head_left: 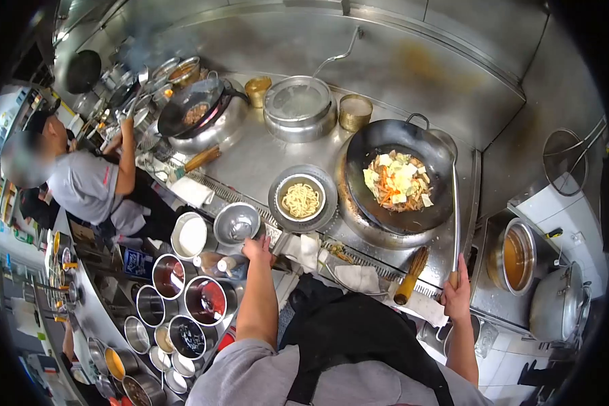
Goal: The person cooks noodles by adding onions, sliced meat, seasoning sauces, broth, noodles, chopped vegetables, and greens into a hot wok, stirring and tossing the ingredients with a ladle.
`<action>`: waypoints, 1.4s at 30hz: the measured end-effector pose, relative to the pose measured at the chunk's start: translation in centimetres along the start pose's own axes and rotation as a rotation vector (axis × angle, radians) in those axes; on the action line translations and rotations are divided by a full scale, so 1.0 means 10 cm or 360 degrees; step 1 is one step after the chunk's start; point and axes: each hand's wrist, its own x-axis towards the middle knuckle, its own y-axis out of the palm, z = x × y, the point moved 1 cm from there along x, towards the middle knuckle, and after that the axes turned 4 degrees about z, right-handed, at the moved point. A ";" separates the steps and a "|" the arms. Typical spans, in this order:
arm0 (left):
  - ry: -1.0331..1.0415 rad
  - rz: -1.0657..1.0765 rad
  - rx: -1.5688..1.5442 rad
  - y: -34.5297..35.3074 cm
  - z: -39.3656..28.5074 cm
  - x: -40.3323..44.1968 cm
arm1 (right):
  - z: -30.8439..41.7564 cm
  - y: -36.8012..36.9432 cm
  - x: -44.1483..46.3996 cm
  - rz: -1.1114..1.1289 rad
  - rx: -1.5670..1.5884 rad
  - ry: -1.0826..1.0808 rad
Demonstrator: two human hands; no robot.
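Note:
My right hand [457, 292] is wrapped round the wooden end of a long-handled ladle [455, 216]. Its bowl rests at the upper right rim of a black wok [367, 142]. Inside the wok lies a heap of chopped cabbage [400, 177] with orange strips and browned pieces. At lower left, my left hand [257, 250] grips the near rim of a shiny metal bowl [237, 222], which looks empty; its fingers are partly hidden. Between bowl and wok, pale thick noodles [300, 199] sit in a small bowl inside a wider metal one.
A co-worker [91, 179] stands at the left by another wok [193, 111]. Pots of sauce [208, 301] and white powder [189, 234] crowd the left. A lidded pot [299, 101] is behind, a bamboo brush [411, 274] in front, and a broth pot [517, 257] at right.

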 end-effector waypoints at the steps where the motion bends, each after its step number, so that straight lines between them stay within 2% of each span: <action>1: -0.0081 0.0035 -0.0052 0.05 -0.01 -0.11 | 0.07 0.02 0.02 0.0000 0.0018 -0.0029; 2: -0.0162 0.0075 -0.0099 0.11 -0.03 -0.25 | 0.14 0.05 0.03 0.0007 0.0006 -0.0023; 4: -0.0273 0.0445 0.0192 0.16 0.00 -0.50 | 0.23 0.05 -0.04 -0.0119 0.0102 -0.0120; 6: -0.0148 0.0647 0.0607 0.37 -0.02 -0.76 | 0.25 0.03 -0.08 -0.0146 0.0136 -0.0164; 8: 0.0267 0.0765 0.0997 0.60 -0.01 -0.69 | 0.23 0.07 -0.07 -0.0115 0.0355 -0.0348; 9: 0.0383 0.0741 0.1137 0.66 0.12 -0.35 | 0.18 0.11 -0.02 -0.0133 0.0407 -0.0321; 10: 0.0349 0.0819 0.1282 0.75 0.15 -0.12 | 0.12 0.15 0.05 -0.0195 0.0358 -0.0235; 12: 0.0134 0.0618 0.1582 0.99 0.25 0.04 | 0.12 0.30 0.11 -0.0217 0.0133 -0.0138; 14: 0.0005 0.0658 0.1448 1.16 0.38 0.10 | 0.22 0.35 0.09 -0.0179 0.0022 0.0051; 15: -0.0046 0.0531 0.1411 1.19 0.47 0.20 | 0.22 0.33 0.06 -0.0096 0.0153 0.0165; 16: -0.0217 0.0562 0.1379 1.22 0.41 0.08 | 0.09 0.32 0.04 -0.0053 0.0124 0.0239; 18: -0.0137 0.0470 0.1147 1.24 0.47 -0.03 | -0.14 0.34 -0.05 0.0102 -0.0061 0.0325; 19: -0.0139 0.0483 0.1147 1.23 0.49 -0.08 | -0.14 0.37 -0.11 0.0155 0.0037 0.0329; 21: 0.0140 0.0502 0.1026 1.17 0.45 -0.16 | -0.18 0.46 -0.18 0.0223 0.0202 0.0402; 22: 0.0149 0.0510 0.1038 1.16 0.38 -0.17 | -0.21 0.47 -0.13 0.0217 0.0218 0.0401; 26: 0.0595 0.0431 0.1409 1.43 -0.11 -0.55 | -0.30 0.41 0.10 0.0237 0.0096 0.0442; 27: 0.0635 0.0809 0.1215 1.55 -0.24 -0.58 | -0.23 0.41 0.10 0.0203 0.0091 0.0405; 29: 0.0673 0.1029 0.1094 1.97 -0.44 -0.97 | -0.10 0.38 0.07 0.0194 0.0172 0.0364; 30: 0.0618 0.1051 0.1004 2.21 -0.52 -1.47 | -0.07 0.35 0.05 0.0197 0.0184 0.0366; 33: 0.0828 0.1482 0.1060 2.76 -0.44 -2.15 | 0.01 0.29 -0.05 0.0295 0.0459 0.0320; 34: 0.1065 0.1550 0.1323 2.94 -0.31 -2.30 | 0.06 0.29 -0.08 0.0294 0.0469 0.0317; 35: 0.1568 0.1457 0.1633 3.06 -0.06 -2.38 | 0.13 0.30 -0.10 0.0364 0.0756 0.0372; 36: 0.2088 0.1225 0.1903 3.17 0.20 -2.47 | 0.19 0.32 -0.13 0.0431 0.1041 0.0428; 37: 0.2040 0.1299 0.2121 3.23 0.30 -2.74 | 0.24 0.35 -0.16 0.0461 0.1205 0.0486; 38: 0.2149 0.1402 0.2223 3.28 0.44 -2.81 | 0.25 0.38 -0.16 0.0453 0.1208 0.0480; 40: 0.2423 0.1436 0.2209 3.43 0.59 -2.91 | 0.25 0.44 -0.13 0.0564 0.1864 0.0589; 41: 0.2344 0.1406 0.2199 3.52 0.63 -2.93 | 0.20 0.45 -0.09 0.0615 0.2000 0.0555; 42: 0.2443 0.1304 0.2069 3.61 0.63 -2.94 | 0.18 0.46 -0.06 0.0594 0.2010 0.0553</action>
